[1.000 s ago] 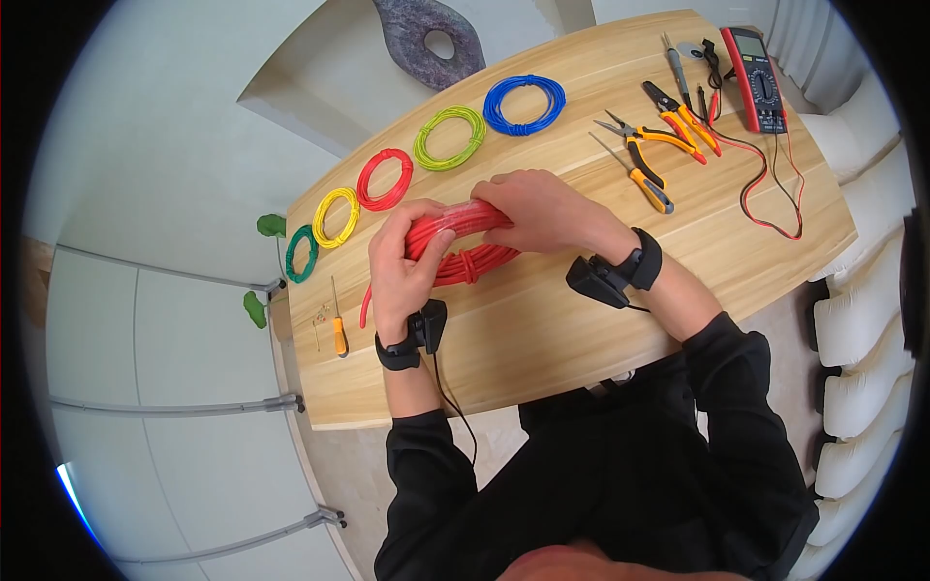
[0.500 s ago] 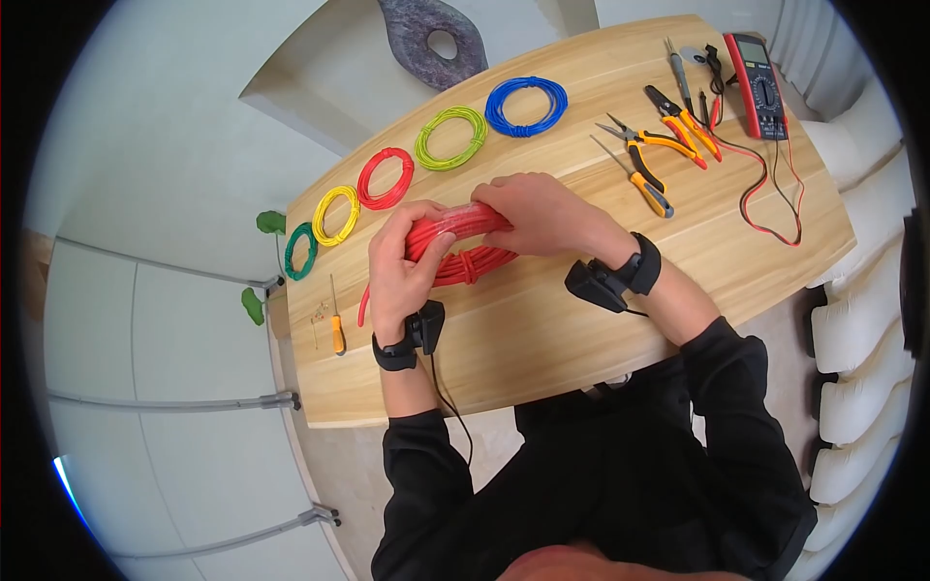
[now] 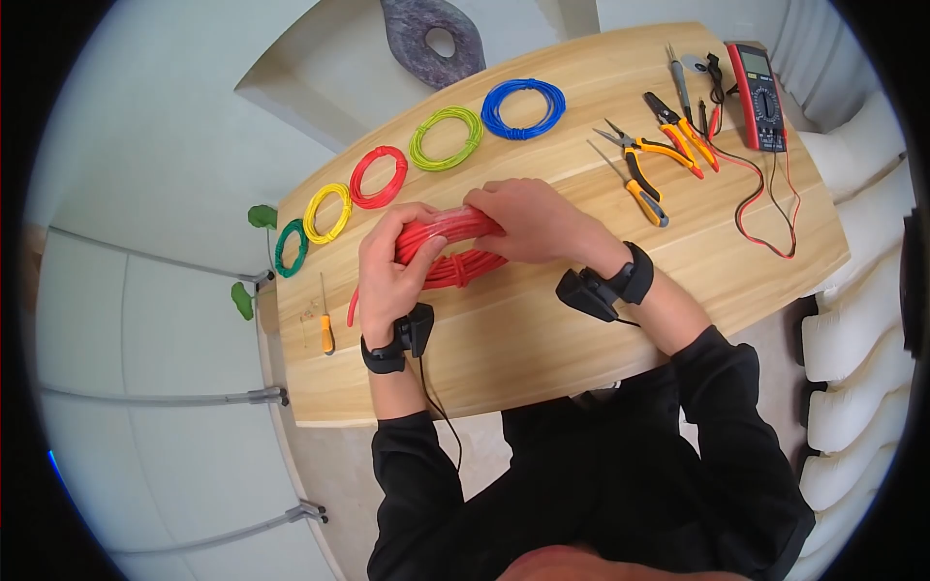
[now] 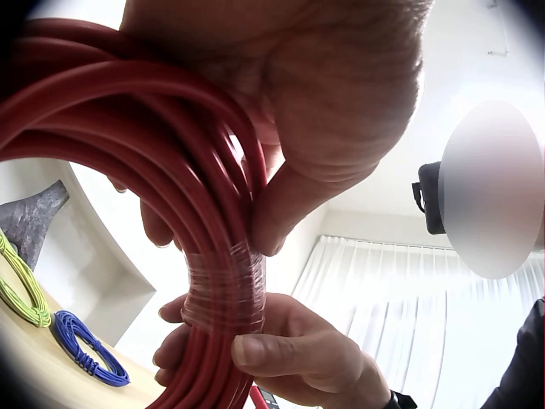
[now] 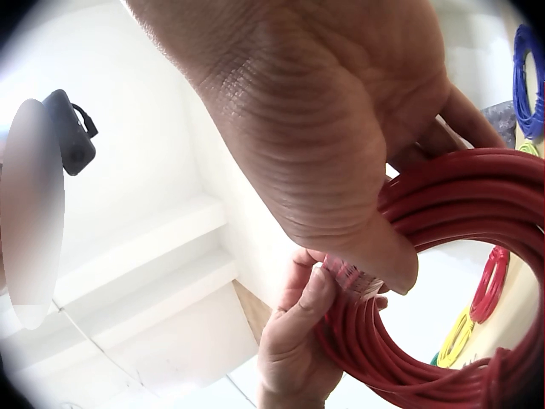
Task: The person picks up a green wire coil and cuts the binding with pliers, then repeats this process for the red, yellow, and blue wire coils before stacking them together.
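Both hands hold up a thick coil of red wire over the table. Clear plastic wrap binds one stretch of the coil, between the two hands. My left hand grips the coil's left side, thumb on the near face and fingers round the far side. On the other side of the wrap, my right hand grips the coil the same way, its thumb lying along the wire in the right wrist view. A knot of red wire ties the coil's near side. One loose wire end hangs beside my left wrist.
Thin coils in green, yellow, red, yellow-green and blue line the far edge. A screwdriver lies left. At right are another screwdriver, pliers, wire strippers, a soldering iron and a multimeter.
Both hands keep their grip on the red coil, which stays in nearly the same pose. The head view has shifted slightly, so the table's things appear a little lower and further left.
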Tool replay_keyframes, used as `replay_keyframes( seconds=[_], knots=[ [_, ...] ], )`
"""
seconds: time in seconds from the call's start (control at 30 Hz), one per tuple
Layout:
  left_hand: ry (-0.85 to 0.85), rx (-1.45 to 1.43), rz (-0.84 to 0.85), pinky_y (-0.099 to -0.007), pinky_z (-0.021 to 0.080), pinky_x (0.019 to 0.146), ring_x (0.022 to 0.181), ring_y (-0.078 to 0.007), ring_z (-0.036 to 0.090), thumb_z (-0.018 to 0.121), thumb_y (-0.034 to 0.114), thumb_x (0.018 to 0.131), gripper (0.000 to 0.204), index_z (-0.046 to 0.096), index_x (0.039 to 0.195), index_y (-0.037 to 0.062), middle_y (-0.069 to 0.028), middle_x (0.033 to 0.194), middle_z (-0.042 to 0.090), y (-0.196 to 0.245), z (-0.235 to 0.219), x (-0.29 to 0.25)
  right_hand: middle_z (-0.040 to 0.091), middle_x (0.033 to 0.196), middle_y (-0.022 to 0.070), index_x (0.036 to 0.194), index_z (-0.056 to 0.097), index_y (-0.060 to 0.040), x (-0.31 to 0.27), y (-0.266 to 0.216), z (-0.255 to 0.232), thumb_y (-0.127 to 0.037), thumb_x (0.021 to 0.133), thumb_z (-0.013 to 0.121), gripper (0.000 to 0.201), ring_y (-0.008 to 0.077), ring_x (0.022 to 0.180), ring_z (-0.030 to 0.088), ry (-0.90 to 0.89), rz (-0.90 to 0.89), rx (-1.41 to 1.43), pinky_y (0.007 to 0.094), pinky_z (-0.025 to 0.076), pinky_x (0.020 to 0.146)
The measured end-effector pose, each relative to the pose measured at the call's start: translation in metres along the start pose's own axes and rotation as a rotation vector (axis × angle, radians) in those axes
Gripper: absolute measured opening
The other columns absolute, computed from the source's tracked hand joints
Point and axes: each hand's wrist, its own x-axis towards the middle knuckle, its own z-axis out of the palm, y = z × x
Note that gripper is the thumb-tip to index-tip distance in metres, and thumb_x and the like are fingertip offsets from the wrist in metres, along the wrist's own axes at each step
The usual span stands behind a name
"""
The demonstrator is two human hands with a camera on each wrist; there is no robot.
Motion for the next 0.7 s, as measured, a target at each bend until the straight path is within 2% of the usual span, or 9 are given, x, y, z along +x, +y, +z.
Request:
replay_keyframes(
  seconds=[0.23,0.7],
  knots=[
    [-0.011,0.024,0.023,-0.0278,0.045,0.072,0.077,-0.0208,0.057,0.064,-0.001,0.070,0.023,0.053,0.089,0.0000,-0.0111,0.088,0.059,-0.0011,-0.0015,0.0008,0.056,0.075,0.0127,0.085,0.054,-0.0050,-0.0006,-0.0004,-0.0002,-0.023,0.071,0.065,0.025,0.0314,0.075,0.056,0.008,0.002,0.019,0.0392,0.044,0.065],
    [-0.025,-0.021,-0.009,-0.0272,0.044,0.073,0.078,-0.0189,0.056,0.064,-0.001,0.071,0.023,0.052,0.090,0.0007,-0.0101,0.088,0.059,-0.0031,-0.0029,-0.0011,0.056,0.076,0.0127,0.084,0.056,-0.0048,0.0002,-0.0024,-0.0015,-0.025,0.070,0.066,0.027,0.0309,0.077,0.056,-0.027,0.022,-0.004,0.0395,0.044,0.068]
  ],
)
